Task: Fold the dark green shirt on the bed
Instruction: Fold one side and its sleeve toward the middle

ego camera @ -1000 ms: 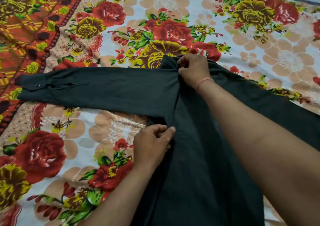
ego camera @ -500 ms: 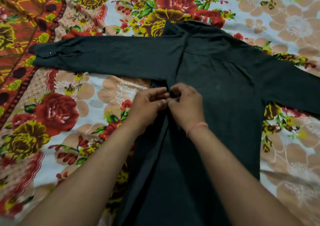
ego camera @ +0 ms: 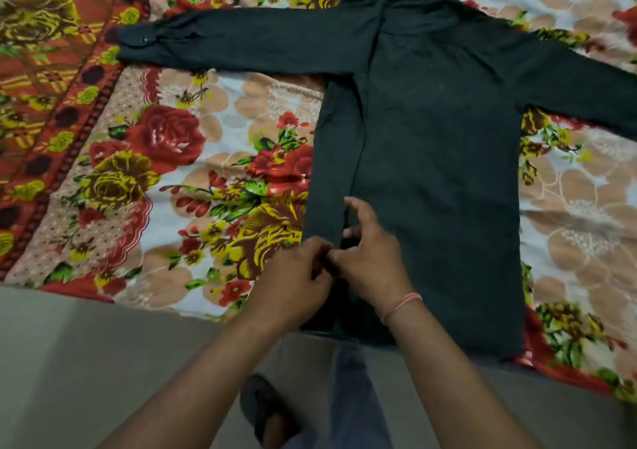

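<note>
The dark green shirt [ego camera: 434, 145] lies flat on the bed, collar at the far end, hem at the near edge. Both long sleeves are spread out to the sides; the left sleeve's buttoned cuff [ego camera: 141, 40] points far left. A narrow strip of the shirt's left front lies folded along a vertical seam. My left hand [ego camera: 296, 276] and my right hand [ego camera: 370, 252] meet low on that seam, near the hem. Both pinch the fabric there, fingertips touching. An orange band circles my right wrist.
The floral bedsheet [ego camera: 172, 159] covers the bed, with a red patterned border [ego camera: 41, 111] on the left. The bed's near edge runs across the lower part of the view. Below it are grey floor [ego camera: 86, 362] and my sandalled foot [ego camera: 265, 410].
Both hands have slid down the shirt's front seam from chest height to near the hem. Earlier still, my right hand was up at the collar. The view has pulled back toward the bed's edge.
</note>
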